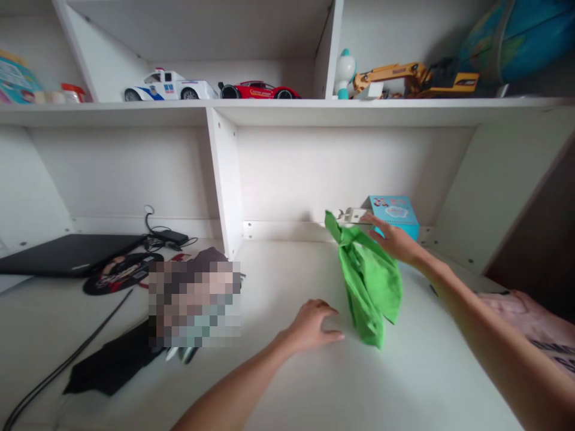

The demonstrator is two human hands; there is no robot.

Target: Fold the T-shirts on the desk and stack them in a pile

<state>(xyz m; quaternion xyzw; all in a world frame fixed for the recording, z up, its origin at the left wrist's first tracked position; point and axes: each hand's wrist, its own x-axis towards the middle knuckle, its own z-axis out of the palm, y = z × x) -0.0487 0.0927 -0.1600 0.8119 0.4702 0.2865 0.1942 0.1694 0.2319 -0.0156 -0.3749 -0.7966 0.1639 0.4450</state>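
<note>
Cloth (371,281), green and crumpled, is to the left of the box (395,208) and nearer the person, over the desk (314,401); whether it rests there or hangs just above, I cannot tell. The right hand (395,240) is just in front of the box, open, fingers reaching out by the cloth's upper edge; contact is unclear. The left hand (312,326) is farther from the box, nearer the person and to its left, open and empty, thumb and fingers parted towards the cloth, with a gap between. The fabric looks thin, so it should be light, limp and soft, neither fragile nor very slippery. The narrow top tip, left of the box, seems easy to pinch; a second hold on a loose lower corner should limit bunching.
</note>
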